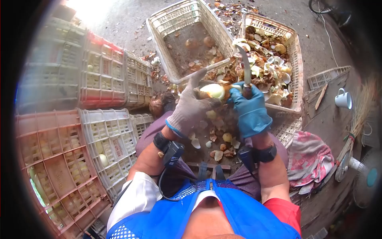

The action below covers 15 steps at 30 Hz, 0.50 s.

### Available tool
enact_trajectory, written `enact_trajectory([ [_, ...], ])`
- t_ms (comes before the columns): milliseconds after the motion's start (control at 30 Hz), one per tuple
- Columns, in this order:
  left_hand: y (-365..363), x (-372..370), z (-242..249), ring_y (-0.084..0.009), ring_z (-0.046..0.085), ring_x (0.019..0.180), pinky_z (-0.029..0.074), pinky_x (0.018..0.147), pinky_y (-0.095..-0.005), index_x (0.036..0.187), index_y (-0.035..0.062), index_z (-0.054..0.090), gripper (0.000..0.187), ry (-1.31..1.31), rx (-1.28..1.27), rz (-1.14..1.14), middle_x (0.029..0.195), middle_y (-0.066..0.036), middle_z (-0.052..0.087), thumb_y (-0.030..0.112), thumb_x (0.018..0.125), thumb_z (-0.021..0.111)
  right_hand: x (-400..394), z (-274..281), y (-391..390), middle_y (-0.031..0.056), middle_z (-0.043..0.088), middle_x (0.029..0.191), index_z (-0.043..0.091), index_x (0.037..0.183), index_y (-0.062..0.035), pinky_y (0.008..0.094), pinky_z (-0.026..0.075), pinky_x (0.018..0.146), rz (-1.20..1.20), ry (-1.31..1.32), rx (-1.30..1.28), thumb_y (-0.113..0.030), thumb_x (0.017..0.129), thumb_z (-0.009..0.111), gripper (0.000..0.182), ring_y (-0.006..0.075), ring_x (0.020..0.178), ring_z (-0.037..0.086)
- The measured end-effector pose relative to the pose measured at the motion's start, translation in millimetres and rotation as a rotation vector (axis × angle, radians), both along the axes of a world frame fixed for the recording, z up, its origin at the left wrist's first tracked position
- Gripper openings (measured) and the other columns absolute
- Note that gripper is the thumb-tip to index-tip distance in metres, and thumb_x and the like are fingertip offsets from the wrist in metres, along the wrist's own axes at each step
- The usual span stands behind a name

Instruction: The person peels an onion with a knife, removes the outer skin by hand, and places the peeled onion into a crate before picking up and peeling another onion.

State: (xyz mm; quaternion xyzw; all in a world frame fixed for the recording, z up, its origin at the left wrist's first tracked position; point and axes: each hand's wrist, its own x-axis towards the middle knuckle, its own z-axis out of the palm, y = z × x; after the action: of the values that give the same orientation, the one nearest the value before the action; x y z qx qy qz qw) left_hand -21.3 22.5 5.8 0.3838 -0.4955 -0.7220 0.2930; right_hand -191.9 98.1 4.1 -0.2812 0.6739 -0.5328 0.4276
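My left hand (pixel 195 104), in a pale knit glove, is closed around an onion (pixel 214 91) whose white flesh shows beside brown skin. In a blue rubber glove, my right hand (pixel 250 107) grips a curved knife (pixel 246 65) by its dark handle, the blade pointing up and away from me. The right fingers touch the onion's side, where a brown flap of skin hangs between the two hands. Both hands are just in front of a pale plastic crate (pixel 175 75) and a second crate (pixel 298 75) heaped with onion skins and scraps.
Stacked crates (pixel 105 71) with onions inside stand at my left. Onion peelings (pixel 218 154) litter the ground between my legs. To the right are a pink-and-white cloth (pixel 310 157), a white mug (pixel 343 98), a straw broom (pixel 354 131) and a fan (pixel 368 177).
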Motion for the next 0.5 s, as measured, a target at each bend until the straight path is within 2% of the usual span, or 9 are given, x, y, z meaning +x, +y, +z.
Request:
enact_trajectory([
  [67, -2.4, 1.5, 7.6, -0.0215, 0.071, 0.105, 0.062, 0.087, -0.0336, 0.162, 0.0071, 0.022, 0.093, 0.182, 0.218, 0.032, 0.124, -0.015, 0.066, -0.006, 0.086, 0.074, -15.3, -21.6, -1.8, 0.0022, 0.073, 0.084, 0.072, 0.113, -0.0031, 0.0292, 0.054, 0.068, 0.013, 0.138, 0.001, -0.017, 0.096, 0.073, 0.022, 0.0088, 0.073, 0.065],
  [100, -3.0, 1.7, 7.0, -0.0218, 0.071, 0.106, 0.062, 0.087, -0.0338, 0.162, 0.0074, 0.022, 0.092, 0.184, 0.191, 0.037, 0.125, -0.016, 0.065, -0.007, 0.087, 0.073, -19.1, -20.8, -4.4, 0.0031, 0.073, 0.085, 0.072, 0.114, -0.0036, 0.03, 0.055, 0.069, 0.019, 0.207, 0.002, -0.018, 0.096, 0.074, 0.023, 0.0095, 0.074, 0.066],
  [133, -3.6, 0.7, 4.7, -0.0221, 0.07, 0.106, 0.062, 0.087, -0.0341, 0.162, 0.0076, 0.022, 0.091, 0.186, 0.162, 0.043, 0.127, -0.016, 0.065, -0.007, 0.087, 0.072, -23.1, -17.6, -4.3, 0.0058, 0.076, 0.09, 0.071, 0.121, -0.0046, 0.0315, 0.056, 0.072, 0.076, 0.418, 0.12, -0.024, 0.096, 0.075, 0.032, 0.0105, 0.079, 0.067],
  [233, -8.2, 2.1, -1.1, -0.0221, 0.071, 0.106, 0.062, 0.087, -0.0339, 0.162, 0.0085, 0.021, 0.095, 0.184, 0.074, 0.062, 0.13, -0.016, 0.063, -0.008, 0.085, 0.074, -15.3, -13.0, -2.7, 0.0063, 0.077, 0.097, 0.07, 0.126, -0.0052, 0.0306, 0.057, 0.076, 0.107, 0.212, -0.04, -0.025, 0.096, 0.076, 0.036, 0.0098, 0.085, 0.068],
  [267, -8.8, 2.5, -2.2, -0.0219, 0.071, 0.106, 0.062, 0.087, -0.0337, 0.163, 0.0088, 0.021, 0.098, 0.181, 0.047, 0.068, 0.131, -0.016, 0.062, -0.008, 0.083, 0.076, -10.4, -14.8, -3.0, 0.0049, 0.076, 0.106, 0.066, 0.133, -0.0042, 0.0285, 0.057, 0.08, 0.126, 0.026, -0.148, -0.025, 0.097, 0.076, 0.043, 0.0091, 0.091, 0.068],
  [367, -7.5, 3.5, 0.6, -0.0211, 0.07, 0.106, 0.061, 0.086, -0.0322, 0.162, 0.0088, 0.021, 0.106, -0.023, -0.257, 0.006, 0.133, -0.015, 0.061, -0.006, 0.077, 0.082, -4.2, 12.3, 0.5, 0.0044, 0.074, 0.112, 0.062, 0.138, -0.0027, 0.0266, 0.056, 0.081, 0.267, -0.098, -0.125, -0.021, 0.097, 0.076, 0.047, 0.0097, 0.095, 0.067],
  [467, -3.4, 3.8, 7.6, -0.0217, 0.063, 0.121, 0.053, 0.104, -0.0352, 0.163, 0.0092, 0.025, 0.115, -0.065, -0.241, -0.007, 0.136, -0.014, 0.062, -0.005, 0.068, 0.089, -5.6, 19.6, 0.9, 0.0049, 0.073, 0.114, 0.059, 0.139, -0.0008, 0.0261, 0.056, 0.081, 0.354, -0.231, -0.069, -0.017, 0.097, 0.076, 0.048, 0.0106, 0.095, 0.066],
  [500, -2.4, 3.8, 8.4, -0.0213, 0.063, 0.121, 0.053, 0.104, -0.0353, 0.163, 0.0095, 0.025, 0.116, -0.082, -0.247, -0.014, 0.135, -0.014, 0.062, -0.003, 0.068, 0.09, -6.0, 21.2, 1.2, 0.005, 0.073, 0.113, 0.06, 0.138, -0.0006, 0.0263, 0.056, 0.081, 0.342, -0.25, -0.045, -0.015, 0.096, 0.076, 0.047, 0.0105, 0.095, 0.066],
])
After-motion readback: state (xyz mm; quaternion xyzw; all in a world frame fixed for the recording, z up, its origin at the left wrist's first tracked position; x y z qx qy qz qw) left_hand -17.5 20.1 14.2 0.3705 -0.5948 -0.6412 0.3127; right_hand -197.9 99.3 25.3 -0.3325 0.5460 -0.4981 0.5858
